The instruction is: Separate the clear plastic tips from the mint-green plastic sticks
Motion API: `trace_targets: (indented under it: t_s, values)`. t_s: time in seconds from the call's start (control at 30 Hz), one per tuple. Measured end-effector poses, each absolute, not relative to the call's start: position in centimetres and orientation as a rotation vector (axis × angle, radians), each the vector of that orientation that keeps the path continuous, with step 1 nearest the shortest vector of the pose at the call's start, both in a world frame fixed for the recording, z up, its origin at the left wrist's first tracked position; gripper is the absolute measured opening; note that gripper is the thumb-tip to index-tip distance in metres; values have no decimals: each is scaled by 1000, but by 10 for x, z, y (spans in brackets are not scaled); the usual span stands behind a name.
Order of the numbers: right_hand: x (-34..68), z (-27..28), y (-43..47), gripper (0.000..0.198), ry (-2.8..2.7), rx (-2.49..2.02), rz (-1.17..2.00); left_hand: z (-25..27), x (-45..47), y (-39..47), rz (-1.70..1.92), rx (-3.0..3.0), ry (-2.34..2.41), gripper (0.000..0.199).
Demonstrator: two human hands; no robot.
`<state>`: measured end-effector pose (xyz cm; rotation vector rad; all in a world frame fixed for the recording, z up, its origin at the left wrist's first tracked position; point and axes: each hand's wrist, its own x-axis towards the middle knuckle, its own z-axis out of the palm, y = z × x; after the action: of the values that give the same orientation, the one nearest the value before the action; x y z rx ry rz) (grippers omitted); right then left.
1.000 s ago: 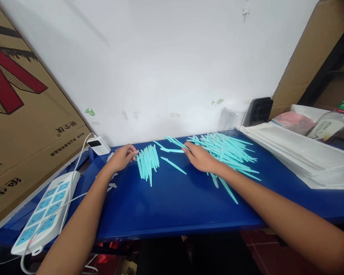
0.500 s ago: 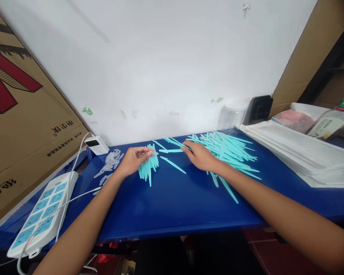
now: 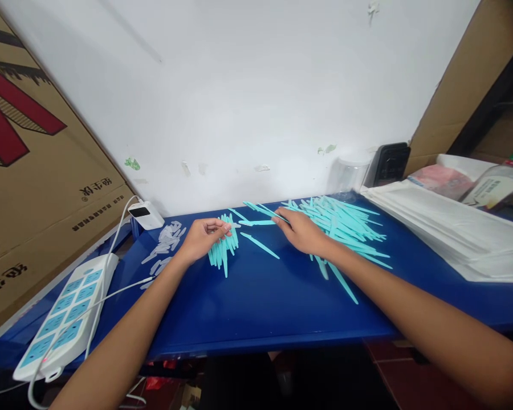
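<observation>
My left hand [image 3: 209, 234] pinches a small clear plastic sleeve [image 3: 236, 225] between thumb and fingertips, above a small pile of turquoise tapered plastic sticks [image 3: 223, 250]. Across from it, the fingers of my right hand [image 3: 300, 229] are closed on a turquoise stick [image 3: 263, 222], whose far end points left toward the sleeve with a small gap between them. Several loose sticks lie between and behind the hands, one of them a single stick [image 3: 260, 245] in front. A large heap of such sticks [image 3: 346, 222] spreads behind and beside my right hand.
More clear sleeves [image 3: 167, 239] lie left of my left hand, near a white cable. A power strip [image 3: 64, 319] and a small white device with a dark display [image 3: 146, 216] stand at the left. White flat packets [image 3: 444, 228], a clear cup [image 3: 348, 173] and a bottle [image 3: 496, 182] are at the right.
The camera view has shifted slightly. Both hands keep nearly the same places and grips, with the sleeve and the stick still held facing each other.
</observation>
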<state>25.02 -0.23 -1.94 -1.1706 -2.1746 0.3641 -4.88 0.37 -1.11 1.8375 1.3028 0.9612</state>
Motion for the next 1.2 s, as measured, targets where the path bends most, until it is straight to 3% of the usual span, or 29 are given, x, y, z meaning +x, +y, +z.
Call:
trace_targets:
  t_s: [0.7, 1.2]
  values:
    - [243, -23, -8, 27, -2232, -1043, 402, -21, -38, -4, 872, 1818, 1170, 38]
    - [244, -22, -5, 41, -2160, -1020, 500, -16, -36, -5, 845, 2102, 1265, 43]
